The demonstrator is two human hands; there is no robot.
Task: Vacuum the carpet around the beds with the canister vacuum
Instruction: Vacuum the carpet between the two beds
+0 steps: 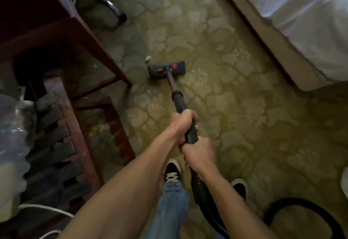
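A dark vacuum wand (176,94) runs from my hands down to its floor head (166,70), dark blue with two red tabs, flat on the green floral carpet (235,110). My left hand (182,126) grips the wand higher up; my right hand (199,154) grips it just behind, where the black hose (207,206) begins. The hose loops across the carpet at the lower right. A small pale scrap (148,58) lies on the carpet just left of the floor head's far corner. The bed (293,18), white sheets on a tan base, fills the upper right. The canister is out of view.
A dark wooden desk (62,37) and a slatted wooden rack (62,154) stand along the left, with a clear plastic bag (13,144) and a white cord (47,210) beside them. A chair's wheeled base (107,5) is at the top left. My two shoes (172,173) stand on the carpet.
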